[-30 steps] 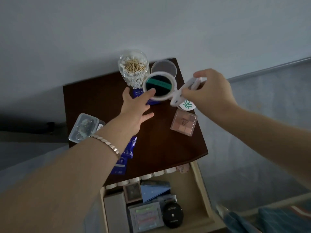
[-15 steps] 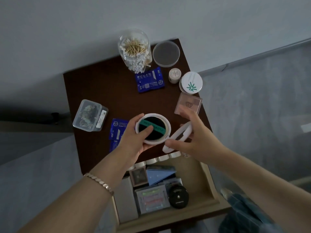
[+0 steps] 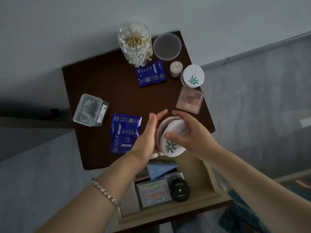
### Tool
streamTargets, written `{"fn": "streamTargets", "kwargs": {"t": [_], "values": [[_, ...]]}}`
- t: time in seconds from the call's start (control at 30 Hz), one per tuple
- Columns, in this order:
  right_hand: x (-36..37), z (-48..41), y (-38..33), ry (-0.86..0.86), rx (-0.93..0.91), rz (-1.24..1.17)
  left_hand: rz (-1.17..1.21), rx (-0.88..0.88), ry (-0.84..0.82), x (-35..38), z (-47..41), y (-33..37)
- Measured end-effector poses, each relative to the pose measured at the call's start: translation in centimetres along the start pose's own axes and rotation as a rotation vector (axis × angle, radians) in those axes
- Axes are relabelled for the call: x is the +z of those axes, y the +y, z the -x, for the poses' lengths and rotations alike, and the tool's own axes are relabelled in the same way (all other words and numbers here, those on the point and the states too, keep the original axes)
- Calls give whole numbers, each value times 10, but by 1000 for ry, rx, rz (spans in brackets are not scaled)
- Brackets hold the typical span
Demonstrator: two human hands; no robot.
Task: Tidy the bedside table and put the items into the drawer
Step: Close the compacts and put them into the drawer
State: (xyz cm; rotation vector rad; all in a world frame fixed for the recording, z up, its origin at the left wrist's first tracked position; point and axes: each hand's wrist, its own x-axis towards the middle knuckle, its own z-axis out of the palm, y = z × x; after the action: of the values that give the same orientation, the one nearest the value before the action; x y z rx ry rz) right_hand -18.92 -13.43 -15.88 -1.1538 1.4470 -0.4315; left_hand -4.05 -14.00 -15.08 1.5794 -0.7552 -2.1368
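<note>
**Half-shut compact held over the desk's front edge**

Starting at the left, the blue sachets lie just beside the left wrist and close to the front edge of the desk. A careless sweep of that forearm towards the drawer could drag them off onto the floor.

In the middle, the white compact is the main worry. A dark gap shows between lid and base along its upper rim, so it looks not fully closed. If it goes into the drawer like that, the lid may spring open, and a hard squeeze could nip a fingertip in the gap. It is held in the air, touching neither desk nor drawer, so a slip would drop it onto the things already packed below. The drawer's left and middle are full up to the black round case. Only the right side looks free, and aiming elsewhere would leave the compact perched on top.

To the right, the pink palette sits at the desk's right edge, near the right hand's fingers. A bump from them could tip it over the side.

The left hand stands on edge with its fingers nearly straight, pressing flat against the compact's base and steadying it from the left. The right hand is curled over the lid, thumb pressed just above the green logo and fingers wrapped round the far rim. It is clamped on the lid, pushing it towards the left palm.
</note>
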Motion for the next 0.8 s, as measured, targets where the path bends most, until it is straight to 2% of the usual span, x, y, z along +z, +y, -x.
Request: {"fn": "streamTargets", "kwargs": {"t": [0.1, 0.3, 0.43, 0.5, 0.6, 0.8], "values": [[4, 2, 7, 19, 58, 27, -93, -8, -53, 1, -1, -9], [3, 15, 16, 35, 122, 97, -359, -23, -10, -2, -4, -22], [2, 25, 29, 86, 173, 127, -448, 1, -28, 9, 1, -24], [-2, 27, 39, 92, 205, 163, -454, 23, 33, 12, 0, -31], [-12, 27, 64, -41, 210, 443, -509, -29, 116, 8, -4, -45], [1, 24, 127, -397, 129, 828, -618, -144, 43, 8, -9, -85]]}}
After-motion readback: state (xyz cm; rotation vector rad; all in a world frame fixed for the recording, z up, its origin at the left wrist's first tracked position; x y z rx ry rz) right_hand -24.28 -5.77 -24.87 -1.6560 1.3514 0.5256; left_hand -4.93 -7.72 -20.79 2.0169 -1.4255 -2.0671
